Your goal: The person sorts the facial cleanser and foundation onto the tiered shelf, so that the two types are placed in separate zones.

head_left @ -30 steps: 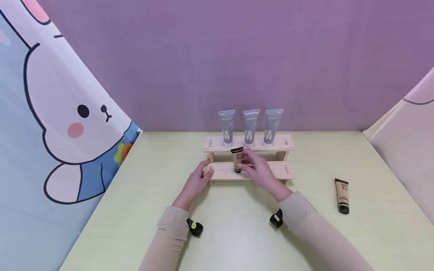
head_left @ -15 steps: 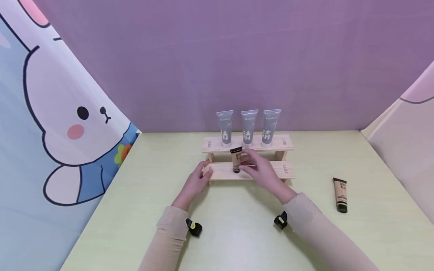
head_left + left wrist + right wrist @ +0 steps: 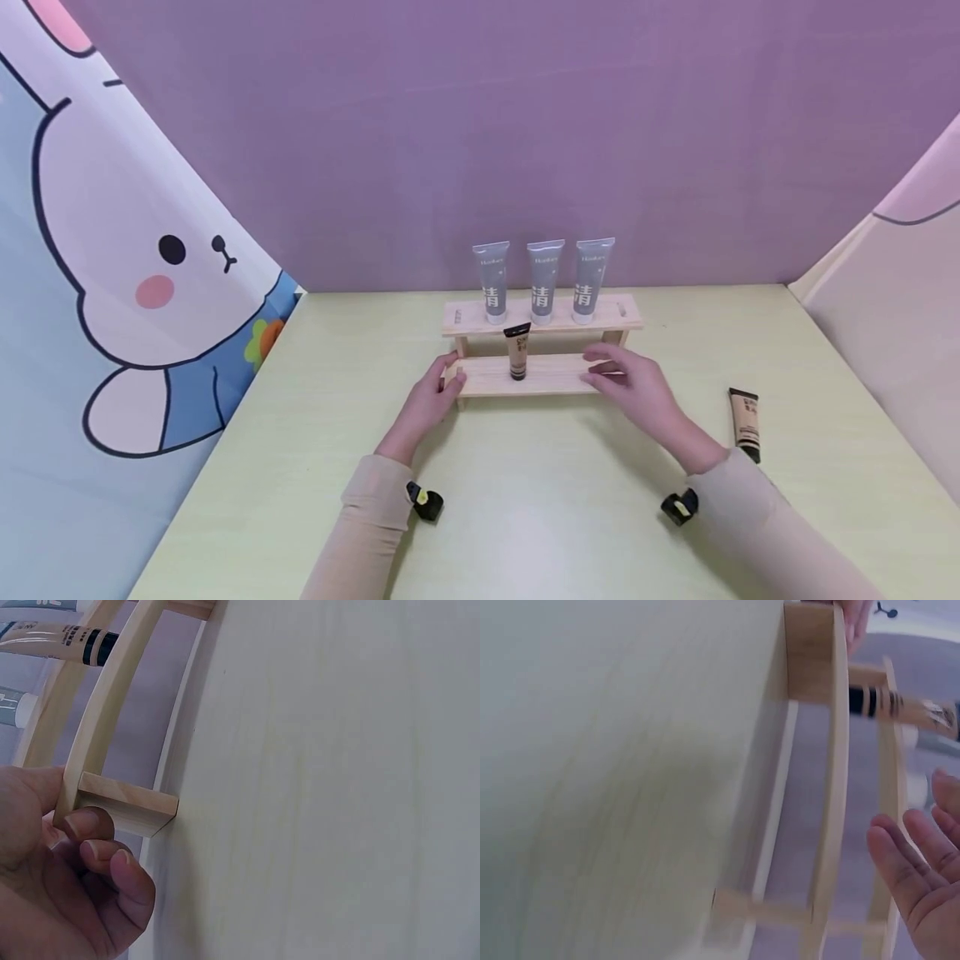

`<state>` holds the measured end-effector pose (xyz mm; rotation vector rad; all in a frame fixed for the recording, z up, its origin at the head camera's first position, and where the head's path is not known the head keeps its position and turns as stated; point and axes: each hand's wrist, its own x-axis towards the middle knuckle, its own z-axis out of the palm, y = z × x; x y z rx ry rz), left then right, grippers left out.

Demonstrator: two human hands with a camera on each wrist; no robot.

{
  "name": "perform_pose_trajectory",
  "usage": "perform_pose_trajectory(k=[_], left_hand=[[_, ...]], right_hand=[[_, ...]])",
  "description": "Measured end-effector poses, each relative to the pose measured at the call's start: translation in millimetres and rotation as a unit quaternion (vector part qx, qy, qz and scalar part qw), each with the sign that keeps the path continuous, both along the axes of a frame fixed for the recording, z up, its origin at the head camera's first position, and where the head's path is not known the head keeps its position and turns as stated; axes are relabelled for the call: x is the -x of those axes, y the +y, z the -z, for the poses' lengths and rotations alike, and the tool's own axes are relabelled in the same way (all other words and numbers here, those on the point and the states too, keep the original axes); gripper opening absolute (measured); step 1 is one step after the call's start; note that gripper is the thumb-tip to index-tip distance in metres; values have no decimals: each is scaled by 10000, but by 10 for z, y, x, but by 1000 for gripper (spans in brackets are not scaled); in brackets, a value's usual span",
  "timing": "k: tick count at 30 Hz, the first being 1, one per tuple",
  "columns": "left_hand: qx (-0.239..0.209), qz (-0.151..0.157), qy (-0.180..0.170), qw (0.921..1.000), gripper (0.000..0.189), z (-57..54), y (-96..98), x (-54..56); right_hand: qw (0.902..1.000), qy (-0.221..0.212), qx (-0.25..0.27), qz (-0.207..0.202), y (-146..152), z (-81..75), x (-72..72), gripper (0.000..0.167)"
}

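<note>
A small beige squeeze tube (image 3: 517, 354) with black ends stands upright on the lower step of a two-step wooden rack (image 3: 555, 379), left of its middle. My left hand (image 3: 426, 408) grips the left end of that lower step. In the left wrist view, the thumb and curled fingers (image 3: 90, 825) of this hand pinch the board's end. My right hand (image 3: 637, 396) is over the right end of the lower step, apart from the tube. Its fingers are loosely extended and hold nothing, as the right wrist view shows (image 3: 922, 877).
Three grey tubes (image 3: 543, 283) stand in a row on the upper step. A second beige tube (image 3: 745, 417) lies on the pale table (image 3: 337, 350) at right, its lower end close to my right sleeve. A purple backdrop (image 3: 525, 150) rises behind the rack.
My right hand has let go of the beige tube and moved right, leaving it standing on the lower step. My left hand stays on the rack. The head view has shifted slightly.
</note>
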<state>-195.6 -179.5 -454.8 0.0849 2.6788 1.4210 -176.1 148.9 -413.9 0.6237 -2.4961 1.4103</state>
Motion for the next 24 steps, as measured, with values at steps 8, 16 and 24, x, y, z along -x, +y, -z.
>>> perform_pose_trajectory(k=[8, 16, 24], left_hand=[[-63, -34, -83, 9999, 47, -6, -18, 1], [-80, -33, -85, 9999, 47, -11, -19, 0], [-80, -29, -108, 9999, 47, -4, -1, 4]], right_hand=[[9924, 198, -667, 1015, 563, -24, -167, 25], [9808, 120, -1178, 1552, 1007, 28, -330, 28], [9662, -252, -1752, 1873, 1369, 135, -465, 31]])
